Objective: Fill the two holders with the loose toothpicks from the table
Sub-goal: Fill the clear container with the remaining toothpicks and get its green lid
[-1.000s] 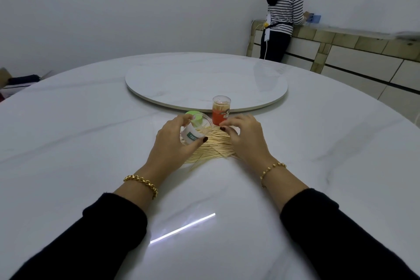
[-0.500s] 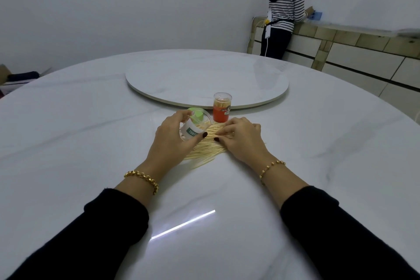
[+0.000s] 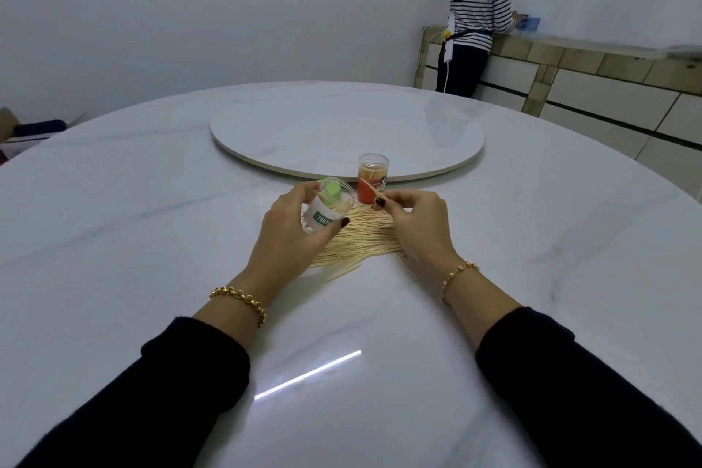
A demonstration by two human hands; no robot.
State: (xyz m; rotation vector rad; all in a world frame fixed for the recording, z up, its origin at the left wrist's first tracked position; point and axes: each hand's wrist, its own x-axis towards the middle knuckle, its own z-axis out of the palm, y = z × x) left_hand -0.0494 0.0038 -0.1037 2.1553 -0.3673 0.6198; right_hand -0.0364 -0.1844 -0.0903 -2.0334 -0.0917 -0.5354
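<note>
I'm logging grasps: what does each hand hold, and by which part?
Left hand grips the green holder round its side wall. Right hand pinches a toothpick at its lower end, between fingertips.

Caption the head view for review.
Left hand holds green-lidded holder tilted; right hand pinches a toothpick over the loose pile; red holder behind.

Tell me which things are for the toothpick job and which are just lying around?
For the job: green holder in the left hand; one toothpick pinched by the right hand; red holder standing behind; loose toothpick pile on the table.
Just lying about: round turntable; cardboard box at far left; counter where another person stands.
</note>
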